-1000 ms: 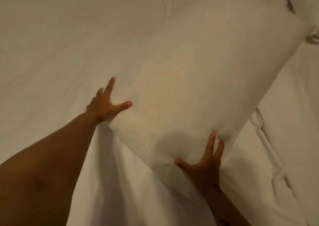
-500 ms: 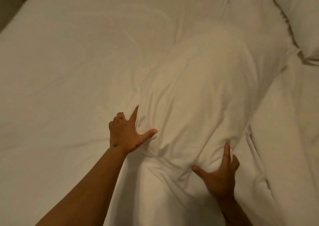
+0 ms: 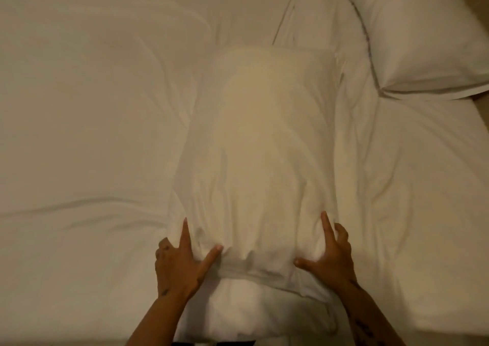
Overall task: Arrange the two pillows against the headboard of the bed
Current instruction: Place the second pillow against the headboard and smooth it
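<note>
Head cam looking down: a white pillow (image 3: 254,155) lies lengthwise in the middle of the bed (image 3: 79,134), on the wrinkled sheet. Left hand (image 3: 182,263) pinches its near left corner, thumb on top, index finger along the side. Right hand (image 3: 330,258) grips the near right corner the same way. Second pillow (image 3: 423,36) sits at the top right, well apart from the first

Bedroom. Evidence: wide bed under a creased white cotton sheet (image 3: 79,134); one plump white rectangular pillow (image 3: 259,147) lying mid-bed; second white pillow with dark piped edge (image 3: 423,41) at far right corner.
</note>
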